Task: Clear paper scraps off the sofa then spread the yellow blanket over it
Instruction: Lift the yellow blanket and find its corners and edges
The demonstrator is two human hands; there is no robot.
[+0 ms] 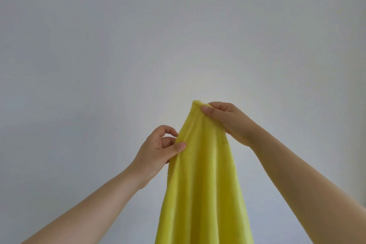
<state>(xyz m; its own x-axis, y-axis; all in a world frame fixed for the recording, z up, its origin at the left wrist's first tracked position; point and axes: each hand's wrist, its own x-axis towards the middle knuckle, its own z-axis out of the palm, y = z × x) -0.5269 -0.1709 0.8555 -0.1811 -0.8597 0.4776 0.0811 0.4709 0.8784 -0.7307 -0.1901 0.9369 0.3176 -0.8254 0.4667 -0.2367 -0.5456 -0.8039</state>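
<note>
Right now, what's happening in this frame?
A person holds a yellow blanket up in front of a plain wall. The right hand pinches its top edge, higher up; the left hand grips the left edge lower down. The blanket hangs bunched in long folds and runs out of the bottom of the frame, not yet spread. No sofa or paper scraps are in view.

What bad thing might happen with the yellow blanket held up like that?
1. The right hand only pinches the top of the blanket, so it might slip and drop.
2. The left hand grips just one edge; the cloth hangs bunched in folds and may land crumpled rather than spread.
3. The sofa is out of view, so aiming the throw could go wrong.
</note>
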